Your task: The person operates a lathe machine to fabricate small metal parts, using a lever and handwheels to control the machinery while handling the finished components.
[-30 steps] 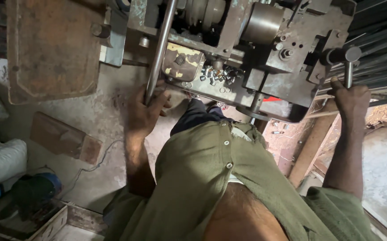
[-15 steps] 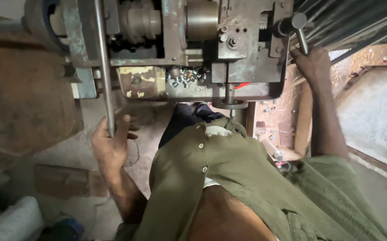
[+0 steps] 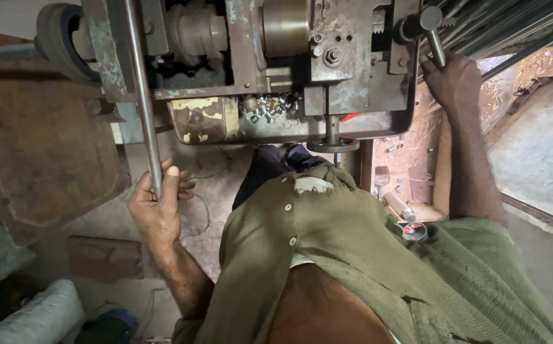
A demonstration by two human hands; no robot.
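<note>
I look straight down my olive shirt at a worn metal machine in front of me. My left hand is closed around the lower end of a long grey steel lever bar that runs up past the machine's left side. My right hand grips a short handle with a dark round knob at the machine's right edge. Several small shiny metal parts lie in a tray under the spindle.
A rusty brown plate stands at the left, with a pulley wheel above it. Long steel rods lie at the top right. A handwheel hangs below the machine. White sacks sit bottom left; concrete floor at right.
The view has swung, so the machine now sits more to the right and fuller in frame. My left hand has come lower along the lever bar. My right hand stays on the knobbed handle.
</note>
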